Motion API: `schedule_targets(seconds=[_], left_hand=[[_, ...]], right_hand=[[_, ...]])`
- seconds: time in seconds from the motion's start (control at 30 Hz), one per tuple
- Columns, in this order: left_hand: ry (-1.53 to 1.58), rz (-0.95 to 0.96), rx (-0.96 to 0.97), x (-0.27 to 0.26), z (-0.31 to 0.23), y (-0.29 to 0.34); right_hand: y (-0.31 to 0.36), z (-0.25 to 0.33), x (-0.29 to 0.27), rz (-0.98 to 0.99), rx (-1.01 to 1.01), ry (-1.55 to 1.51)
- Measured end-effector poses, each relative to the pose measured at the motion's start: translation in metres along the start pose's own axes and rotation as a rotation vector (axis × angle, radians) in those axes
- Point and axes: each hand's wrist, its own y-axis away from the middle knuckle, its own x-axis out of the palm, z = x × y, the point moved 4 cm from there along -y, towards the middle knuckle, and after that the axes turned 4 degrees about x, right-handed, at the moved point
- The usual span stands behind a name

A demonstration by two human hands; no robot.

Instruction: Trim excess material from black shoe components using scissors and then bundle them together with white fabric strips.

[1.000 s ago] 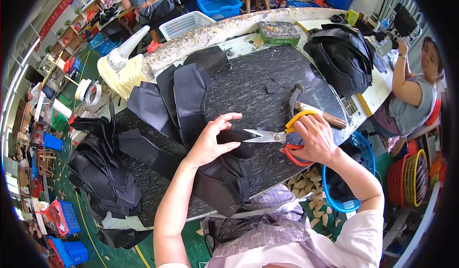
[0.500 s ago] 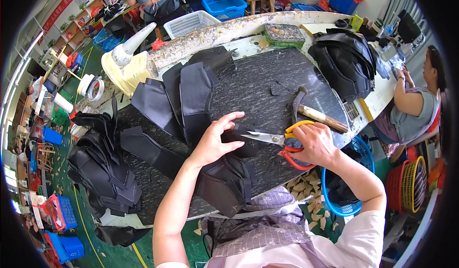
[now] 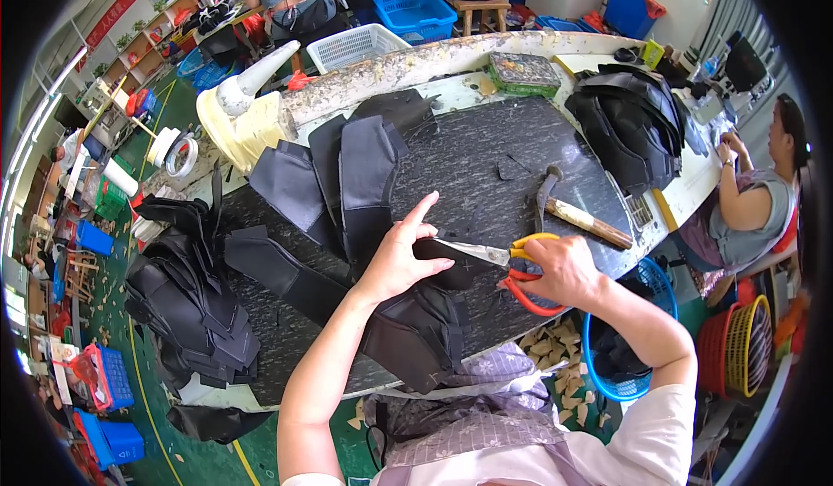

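The left hand (image 3: 401,259) presses flat on a dark fabric piece (image 3: 451,271) lying on the desk (image 3: 486,152). Just beside it, the right hand (image 3: 566,269) grips scissors (image 3: 508,265) with orange and yellow handles, blades laid against the piece's edge. A wooden-handled hammer (image 3: 568,210) lies just beyond the right hand. Beyond the left hand, cut dark panels (image 3: 343,178) overlap; a stack of pieces (image 3: 186,304) sits far to its left.

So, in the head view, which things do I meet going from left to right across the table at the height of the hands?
Pile of black pieces → left hand → black piece being cut → scissors → right hand → hammer, a little farther back.
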Motion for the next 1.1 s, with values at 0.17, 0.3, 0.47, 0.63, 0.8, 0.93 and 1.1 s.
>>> schedule_targets(seconds=[0.17, 0.3, 0.47, 0.63, 0.8, 0.93, 1.1], left_hand=[[0.051, -0.004, -0.005, 0.002, 0.006, -0.003], [0.124, 0.010, -0.013, 0.002, 0.002, -0.002], [0.064, -0.093, 0.215, 0.000, -0.006, 0.004], [-0.669, -0.186, 0.523, 0.001, -0.062, 0.034], [-0.955, -0.526, 0.218, -0.044, -0.083, 0.118], [-1.018, -0.486, 0.008, -0.033, -0.031, 0.146], [-0.870, -0.738, -0.106, -0.042, -0.028, 0.151]], right_hand=[[0.004, 0.001, 0.008, -0.011, 0.057, -0.050], [0.007, -0.005, 0.008, 0.022, 0.147, -0.196], [-0.037, -0.056, -0.036, -0.264, 0.338, 0.170], [-0.067, -0.148, -0.018, -0.112, 0.254, 0.182], [-0.082, -0.145, -0.029, -0.003, 0.284, 0.210], [-0.103, -0.134, -0.034, 0.013, 0.314, 0.165], [-0.129, 0.015, 0.006, -0.015, -0.040, -0.513]])
